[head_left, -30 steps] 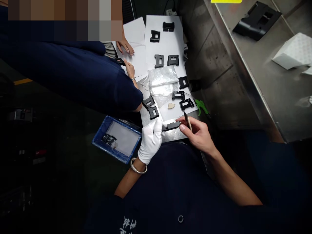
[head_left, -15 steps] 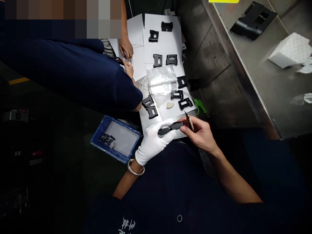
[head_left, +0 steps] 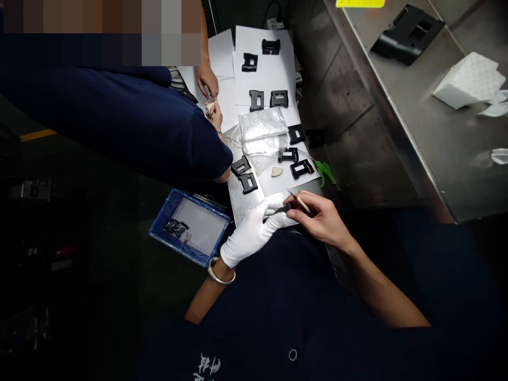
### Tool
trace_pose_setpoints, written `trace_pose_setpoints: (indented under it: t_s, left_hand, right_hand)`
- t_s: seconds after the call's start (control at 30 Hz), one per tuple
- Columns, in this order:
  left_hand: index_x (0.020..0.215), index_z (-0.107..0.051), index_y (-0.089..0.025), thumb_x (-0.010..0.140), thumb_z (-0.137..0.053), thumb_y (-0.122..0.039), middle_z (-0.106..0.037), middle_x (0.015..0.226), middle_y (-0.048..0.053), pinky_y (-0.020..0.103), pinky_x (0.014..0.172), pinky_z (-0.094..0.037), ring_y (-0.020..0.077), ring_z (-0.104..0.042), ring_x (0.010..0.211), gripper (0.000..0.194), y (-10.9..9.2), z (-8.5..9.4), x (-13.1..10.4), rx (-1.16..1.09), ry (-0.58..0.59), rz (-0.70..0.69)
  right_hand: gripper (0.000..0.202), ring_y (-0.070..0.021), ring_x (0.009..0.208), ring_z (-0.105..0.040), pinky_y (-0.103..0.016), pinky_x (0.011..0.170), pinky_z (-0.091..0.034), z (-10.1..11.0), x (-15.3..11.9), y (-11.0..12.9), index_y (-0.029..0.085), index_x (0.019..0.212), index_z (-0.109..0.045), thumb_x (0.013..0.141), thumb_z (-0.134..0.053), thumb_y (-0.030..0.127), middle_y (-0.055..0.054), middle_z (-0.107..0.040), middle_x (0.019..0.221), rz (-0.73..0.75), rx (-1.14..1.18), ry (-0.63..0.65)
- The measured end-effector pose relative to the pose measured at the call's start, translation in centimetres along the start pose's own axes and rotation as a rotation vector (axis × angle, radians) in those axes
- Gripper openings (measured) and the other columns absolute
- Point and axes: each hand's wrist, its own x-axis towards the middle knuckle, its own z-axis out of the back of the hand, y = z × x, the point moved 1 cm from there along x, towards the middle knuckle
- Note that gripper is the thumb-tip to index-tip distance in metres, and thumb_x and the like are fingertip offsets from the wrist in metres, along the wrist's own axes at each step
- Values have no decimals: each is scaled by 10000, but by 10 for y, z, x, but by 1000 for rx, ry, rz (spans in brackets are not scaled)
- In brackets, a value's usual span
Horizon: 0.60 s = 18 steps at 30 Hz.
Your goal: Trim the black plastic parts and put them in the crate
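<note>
My left hand (head_left: 250, 235), in a white glove, is closed around a black plastic part (head_left: 282, 209) near the front edge of the metal table. Most of that part is hidden by the glove. My bare right hand (head_left: 323, 219) holds a slim craft knife (head_left: 303, 203) with a pale handle, its thin blade pointing up and left. The right fingertips touch the part's right end. Just beyond my hands, a beige wedge-shaped pad (head_left: 277, 172) lies on white paper, near black plastic frames (head_left: 302, 169) of a similar kind.
Clear plastic bags (head_left: 263, 127) lie mid-table, with several more black frames (head_left: 256, 100) behind. A green air gun (head_left: 326, 173) rests at the right edge. A blue bin (head_left: 159, 233) stands left. A co-worker's arm (head_left: 216, 153) reaches over the left side. A metal counter (head_left: 448, 164) is at right.
The black part has turned in my left hand and now shows less. My right hand has shifted slightly left, the knife tilting further left. The co-worker's hands now hold a beige piece.
</note>
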Motion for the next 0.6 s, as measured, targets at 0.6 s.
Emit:
trace_pose_setpoints:
  t_s: [0.6]
  left_hand:
    - [946, -664, -200, 924, -667, -341, -723, 960, 46, 356, 848, -576, 192, -702, 911, 143, 15, -14, -6, -21, -267, -59]
  right_hand:
    - [399, -107, 557, -518, -272, 548, -272, -4, -15, 25, 184, 739, -661, 991, -541, 470, -9, -631, 636, 138, -681, -214]
